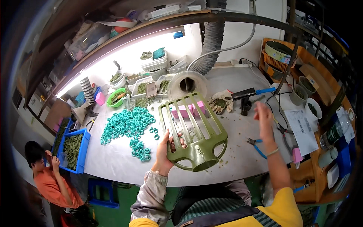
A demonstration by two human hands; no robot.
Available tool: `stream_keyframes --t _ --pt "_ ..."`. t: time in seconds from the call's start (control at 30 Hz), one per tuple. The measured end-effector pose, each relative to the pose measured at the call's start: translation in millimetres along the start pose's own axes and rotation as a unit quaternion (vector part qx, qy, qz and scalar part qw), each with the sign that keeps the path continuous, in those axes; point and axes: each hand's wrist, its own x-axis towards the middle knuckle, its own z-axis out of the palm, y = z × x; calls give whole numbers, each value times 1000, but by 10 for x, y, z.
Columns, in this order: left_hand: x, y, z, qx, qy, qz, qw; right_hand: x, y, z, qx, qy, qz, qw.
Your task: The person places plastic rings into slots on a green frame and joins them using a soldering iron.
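Note:
My left hand (163, 155) grips an olive-green slotted plastic scoop head (196, 145) by its left side, thumb in front and fingertips showing through a slot. The piece is tilted up above the table, its round socket toward me. My right hand (263, 120) is raised at the right with fingers loosely bent and apart, and nothing shows in it. Just beyond that hand, a blue-handled tool (266, 90) rests on a black stand (245, 106). Pink blocks (182, 111) stand behind the scoop head, partly hidden by its bars.
Many teal rings (128, 123) are heaped left on the grey table (113, 166). A work glove (220, 104) lies by a round duct opening (187, 84). Blue-handled pliers (258, 146) and a paper sheet (301, 130) lie right. A person in orange (56, 185) sits far left beside a blue bin (86, 151).

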Motion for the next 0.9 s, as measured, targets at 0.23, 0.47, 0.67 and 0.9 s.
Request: stream_keyframes --t 0.23,0.47,0.67,0.9 --pt "-133 -52 9 -82 24 -38 996 1417 407 -661 206 133 251 936" --pt "-386 -611 137 72 61 -133 987 1666 646 -701 258 108 301 912" --pt "-108 -1041 1 120 67 -148 979 1830 894 -848 226 31 242 943" --pt "-82 -895 -144 247 31 -165 954 1788 590 -828 151 10 188 970"
